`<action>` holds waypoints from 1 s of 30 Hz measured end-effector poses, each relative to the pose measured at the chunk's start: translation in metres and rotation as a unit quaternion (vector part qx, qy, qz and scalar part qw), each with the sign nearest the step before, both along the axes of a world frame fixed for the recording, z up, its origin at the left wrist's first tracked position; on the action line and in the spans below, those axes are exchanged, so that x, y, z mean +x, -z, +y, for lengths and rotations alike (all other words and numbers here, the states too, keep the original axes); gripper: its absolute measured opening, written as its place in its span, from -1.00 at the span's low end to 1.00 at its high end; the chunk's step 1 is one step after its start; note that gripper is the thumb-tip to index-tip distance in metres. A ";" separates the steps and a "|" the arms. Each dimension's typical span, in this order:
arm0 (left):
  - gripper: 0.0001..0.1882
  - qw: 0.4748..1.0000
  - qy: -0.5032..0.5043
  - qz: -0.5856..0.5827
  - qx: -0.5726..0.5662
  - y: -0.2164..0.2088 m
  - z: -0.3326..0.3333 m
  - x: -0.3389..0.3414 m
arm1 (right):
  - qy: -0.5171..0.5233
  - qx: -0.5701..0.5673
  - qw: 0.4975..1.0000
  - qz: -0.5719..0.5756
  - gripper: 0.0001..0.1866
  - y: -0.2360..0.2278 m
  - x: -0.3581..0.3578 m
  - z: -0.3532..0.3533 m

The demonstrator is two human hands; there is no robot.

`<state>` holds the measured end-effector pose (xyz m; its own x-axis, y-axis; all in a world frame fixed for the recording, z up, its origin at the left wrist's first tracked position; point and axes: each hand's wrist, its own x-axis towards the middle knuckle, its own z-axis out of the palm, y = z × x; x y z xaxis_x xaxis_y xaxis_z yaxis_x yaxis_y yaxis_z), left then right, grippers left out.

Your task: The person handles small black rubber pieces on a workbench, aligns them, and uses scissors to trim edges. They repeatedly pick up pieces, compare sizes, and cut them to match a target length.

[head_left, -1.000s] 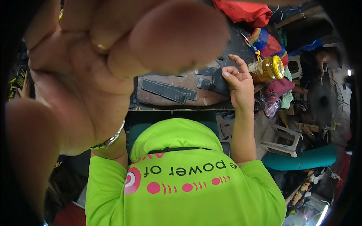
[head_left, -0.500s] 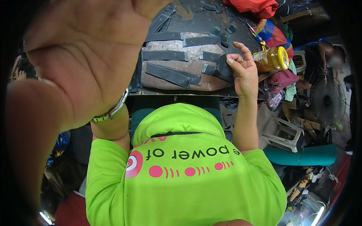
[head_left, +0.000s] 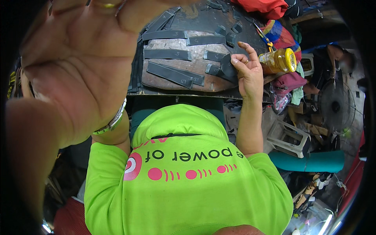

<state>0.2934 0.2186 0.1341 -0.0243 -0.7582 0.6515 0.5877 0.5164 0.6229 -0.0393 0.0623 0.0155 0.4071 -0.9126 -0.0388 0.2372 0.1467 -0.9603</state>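
Note:
Close to the camera, my left hand (head_left: 80, 62) is raised with its palm showing; its fingers reach up past the picture's top, and a metal watch is on that wrist. My right hand (head_left: 250, 74) is over the right side of a worn wooden board (head_left: 197, 65), pinching a curled black strip (head_left: 228, 67) between thumb and finger. Flat black strips with pale marks lie on the board, among them one strip (head_left: 167, 54) at middle left and another strip (head_left: 206, 40) behind. Two strips (head_left: 170, 73) overlap near the front.
A yellow-lidded jar (head_left: 278, 61) stands tilted beside my right hand, with scissors (head_left: 269, 44) behind it. Small black offcuts (head_left: 231, 39) and more strips (head_left: 160, 21) lie on the dark table. A plastic stool (head_left: 289, 139), a fan (head_left: 336, 105) and another person (head_left: 333, 55) are at right.
My left hand has shifted slightly left and down, bringing more of its fingers into view. The whole scene slides a little left; my right hand keeps its pinch on the black strip.

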 end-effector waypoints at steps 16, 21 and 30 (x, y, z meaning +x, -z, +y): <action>-0.38 0.999 -0.037 0.005 -0.009 0.004 0.003 0.009 | 0.005 -0.006 1.000 -0.011 -0.36 0.002 0.002 0.000; -0.40 0.999 -0.045 0.011 -0.006 0.007 0.000 0.008 | -0.008 -0.009 1.000 -0.011 -0.36 0.002 0.000 0.000; -0.45 0.998 -0.069 0.013 -0.004 0.008 -0.010 0.015 | -0.006 -0.001 1.000 0.003 -0.38 0.001 0.002 -0.001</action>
